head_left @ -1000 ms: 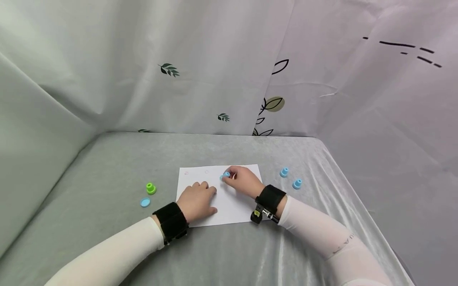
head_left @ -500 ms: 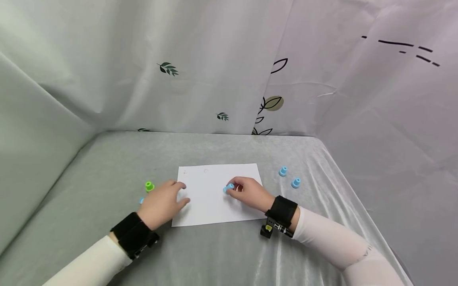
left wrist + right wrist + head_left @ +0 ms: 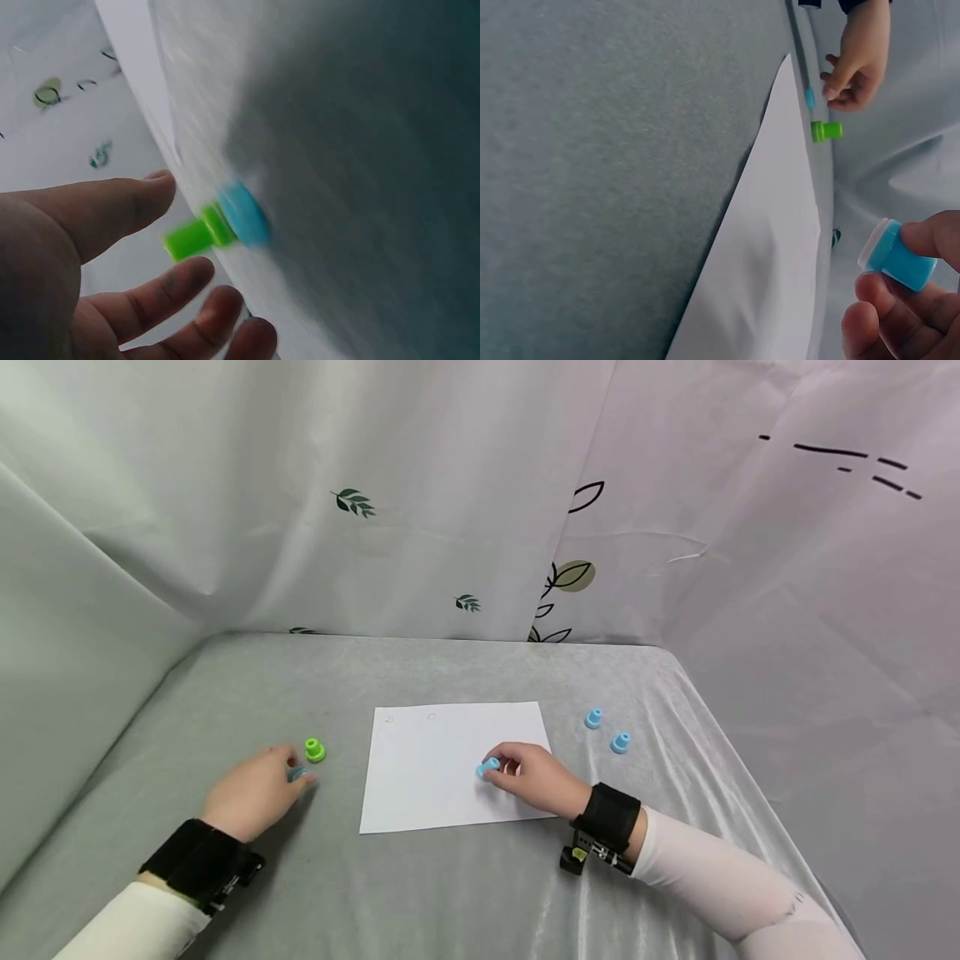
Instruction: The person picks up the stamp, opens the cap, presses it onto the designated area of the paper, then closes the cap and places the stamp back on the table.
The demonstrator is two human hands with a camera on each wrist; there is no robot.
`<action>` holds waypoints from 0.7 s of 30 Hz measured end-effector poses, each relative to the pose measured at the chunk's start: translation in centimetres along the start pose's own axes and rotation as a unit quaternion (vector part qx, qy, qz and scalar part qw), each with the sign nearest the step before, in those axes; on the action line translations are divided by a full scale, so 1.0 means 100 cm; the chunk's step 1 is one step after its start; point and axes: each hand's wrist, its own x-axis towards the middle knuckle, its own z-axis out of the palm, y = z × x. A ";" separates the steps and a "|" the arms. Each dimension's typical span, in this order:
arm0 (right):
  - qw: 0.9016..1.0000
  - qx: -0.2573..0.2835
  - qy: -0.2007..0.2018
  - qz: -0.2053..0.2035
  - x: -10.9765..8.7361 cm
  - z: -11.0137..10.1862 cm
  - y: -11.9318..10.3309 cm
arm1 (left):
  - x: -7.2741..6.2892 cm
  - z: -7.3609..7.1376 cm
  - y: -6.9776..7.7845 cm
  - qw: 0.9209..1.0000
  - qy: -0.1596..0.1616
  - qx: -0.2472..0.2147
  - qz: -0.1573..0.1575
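Note:
Between thumb and fingers, my right hand (image 3: pixel 536 777) pinches a small blue toy stamp (image 3: pixel 489 767) over the right part of a white sheet of paper (image 3: pixel 412 785). A pale rim shows on the end of that stamp (image 3: pixel 873 246) in the right wrist view. My left hand (image 3: pixel 251 793) reaches over a round blue cap (image 3: pixel 299 772) left of the paper, thumb and fingers apart. In the left wrist view, a gap shows between the fingertips and the blue cap (image 3: pixel 246 215). Just beyond the cap stands a green stamp (image 3: pixel 314 750).
Two more blue stamps (image 3: pixel 593 718) stand to the right of the paper. Two faint printed marks (image 3: pixel 431 717) show near the sheet's far edge. Grey cloth covers the table (image 3: pixel 450 893), and a pale curtain (image 3: pixel 420 527) hangs behind it.
My left hand has left the paper and moved left to the blue cap. My right hand has drawn the blue stamp nearer and slightly right, off its earlier spot on the paper.

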 end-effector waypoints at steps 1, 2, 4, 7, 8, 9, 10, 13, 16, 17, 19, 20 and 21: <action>1.000 0.000 0.000 0.000 -0.001 0.000 0.000 | 0.000 -0.001 -0.004 1.000 -0.003 0.002 -0.005; 1.000 0.000 0.000 0.001 -0.002 0.000 0.001 | 0.000 -0.001 -0.007 1.000 -0.005 0.004 -0.010; 1.000 -0.001 0.001 0.003 -0.003 0.000 0.001 | 0.001 -0.002 -0.012 1.000 -0.008 0.008 -0.012; 1.000 0.000 0.001 0.004 -0.004 0.000 0.002 | 0.002 -0.003 -0.014 1.000 -0.021 0.010 -0.010; 1.000 0.001 0.001 0.004 -0.004 0.000 0.002 | 0.002 -0.003 -0.014 1.000 -0.024 0.011 -0.008; 1.000 0.002 0.001 0.003 -0.004 0.000 0.002 | 0.003 -0.002 -0.014 1.000 -0.026 0.014 -0.004; 1.000 0.004 0.002 0.003 -0.004 0.000 0.002 | 0.003 -0.002 -0.014 0.999 -0.028 0.016 -0.001; 1.000 0.006 0.004 0.002 -0.004 -0.001 0.002 | 0.004 -0.001 -0.012 0.999 -0.032 0.018 0.002; 1.000 0.008 0.005 0.004 -0.005 0.000 0.003 | 0.005 0.001 -0.011 0.999 -0.036 0.015 0.005; 1.000 0.009 0.004 0.005 -0.005 -0.001 0.003 | 0.005 0.001 -0.011 0.999 -0.038 0.013 0.004; 1.000 0.009 0.003 0.004 -0.005 -0.001 0.004 | 0.006 0.002 -0.010 0.999 -0.040 0.013 0.004; 1.000 0.010 0.003 0.004 -0.005 -0.001 0.004 | 0.006 0.002 -0.010 0.999 -0.042 0.014 0.004; 1.000 0.010 0.003 0.003 -0.006 -0.001 0.004 | 0.007 0.003 -0.009 0.999 -0.045 0.016 0.004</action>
